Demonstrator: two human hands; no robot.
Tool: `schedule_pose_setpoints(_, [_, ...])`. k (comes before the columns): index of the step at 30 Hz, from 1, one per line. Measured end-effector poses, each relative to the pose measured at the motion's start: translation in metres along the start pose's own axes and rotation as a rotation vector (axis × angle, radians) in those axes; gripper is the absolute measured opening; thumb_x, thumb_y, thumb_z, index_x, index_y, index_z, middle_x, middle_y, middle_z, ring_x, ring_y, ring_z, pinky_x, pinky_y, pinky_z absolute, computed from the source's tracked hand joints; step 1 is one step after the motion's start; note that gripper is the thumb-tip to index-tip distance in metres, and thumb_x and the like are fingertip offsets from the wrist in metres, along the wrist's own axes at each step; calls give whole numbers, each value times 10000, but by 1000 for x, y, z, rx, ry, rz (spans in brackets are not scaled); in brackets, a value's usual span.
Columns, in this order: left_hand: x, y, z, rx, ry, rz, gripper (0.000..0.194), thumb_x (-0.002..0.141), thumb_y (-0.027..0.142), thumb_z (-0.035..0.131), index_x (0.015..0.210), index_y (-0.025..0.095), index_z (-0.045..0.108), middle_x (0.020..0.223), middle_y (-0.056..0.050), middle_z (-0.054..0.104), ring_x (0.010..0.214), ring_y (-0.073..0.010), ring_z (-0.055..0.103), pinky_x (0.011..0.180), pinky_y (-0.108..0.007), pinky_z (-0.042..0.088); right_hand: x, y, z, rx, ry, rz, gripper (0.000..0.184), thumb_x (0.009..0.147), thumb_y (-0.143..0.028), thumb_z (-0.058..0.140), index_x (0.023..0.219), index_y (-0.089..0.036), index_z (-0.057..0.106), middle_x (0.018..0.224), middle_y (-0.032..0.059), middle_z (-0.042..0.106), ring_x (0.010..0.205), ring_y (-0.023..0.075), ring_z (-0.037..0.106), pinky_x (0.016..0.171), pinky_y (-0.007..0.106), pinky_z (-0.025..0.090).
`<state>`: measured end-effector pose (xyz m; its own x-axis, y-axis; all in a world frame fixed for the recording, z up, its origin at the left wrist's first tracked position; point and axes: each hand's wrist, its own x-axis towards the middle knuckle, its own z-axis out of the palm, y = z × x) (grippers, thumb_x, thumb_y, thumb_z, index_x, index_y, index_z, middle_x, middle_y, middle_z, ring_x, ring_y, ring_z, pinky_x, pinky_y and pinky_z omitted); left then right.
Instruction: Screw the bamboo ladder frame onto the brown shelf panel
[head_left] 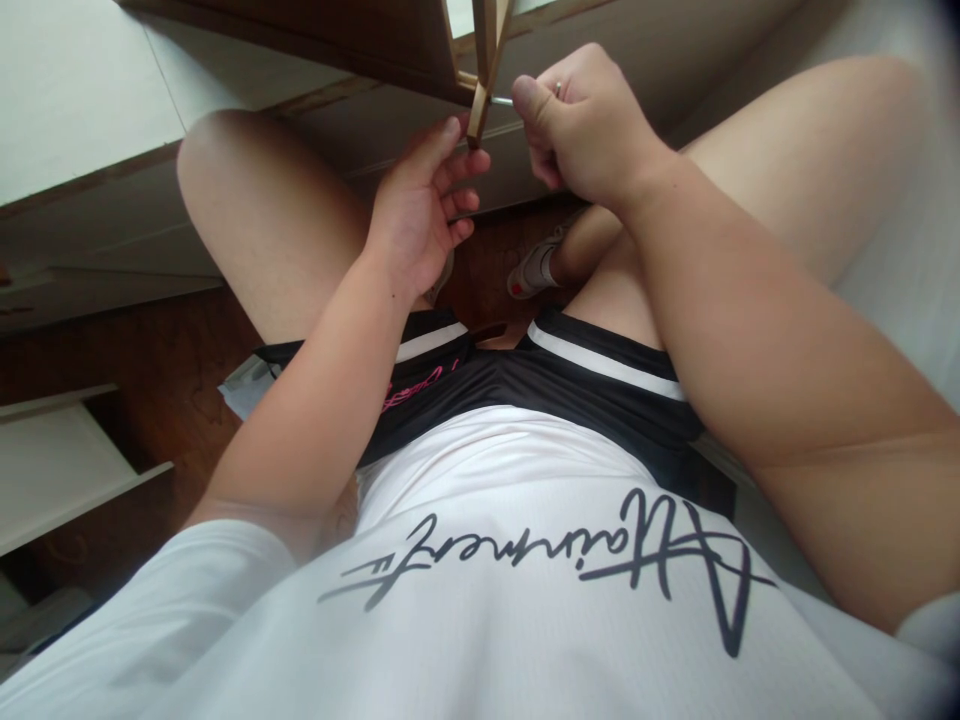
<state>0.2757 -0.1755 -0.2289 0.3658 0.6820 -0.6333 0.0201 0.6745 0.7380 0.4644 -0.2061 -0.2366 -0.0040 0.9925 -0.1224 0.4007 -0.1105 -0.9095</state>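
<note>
My right hand [589, 125] is closed around a thin metal hex key [502, 101], most of it hidden in the fist. Its bare tip meets the right side of a narrow wooden bar [477, 122], near the bar's lower end. From the other side my left hand [424, 195] cups that same end, its fingers loosely curled and apart. The contact of the fingers is partly hidden behind the wood. A dark brown wooden panel [360, 40] joins the bar at its upper left, with a short crosspiece between them.
A pale surface [75, 90] with a worn edge lies at upper left, partly under the panel. My bare knees stand on both sides of the work. Below is a brown wooden floor [487, 250] with a shoe [534, 270]. A white shelf-like piece [60, 465] stands at left.
</note>
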Motion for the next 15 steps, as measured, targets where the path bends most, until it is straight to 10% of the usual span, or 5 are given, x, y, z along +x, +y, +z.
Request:
schedule_pose_setpoints(8, [2,-5,-2,-31,-10,63,402,777,404,696,1164,506,667,977,54,746,1012,-242,682,488,-284,463,1,2,-3,-496,116,-106,496,1005,-495,467,594,-219,483,603,31,509,639,175,524,677,306,372])
schedule_pose_setpoints(15, [1,-6,-2,-34,-32,82,411,773,386,703,1160,519,661,994,73,737,1072,-253,644,527,-307,471,0,-4,0,446,-135,244,517,984,-385,504,539,-223,296,481,-44,213,360,131,371,374,277,208])
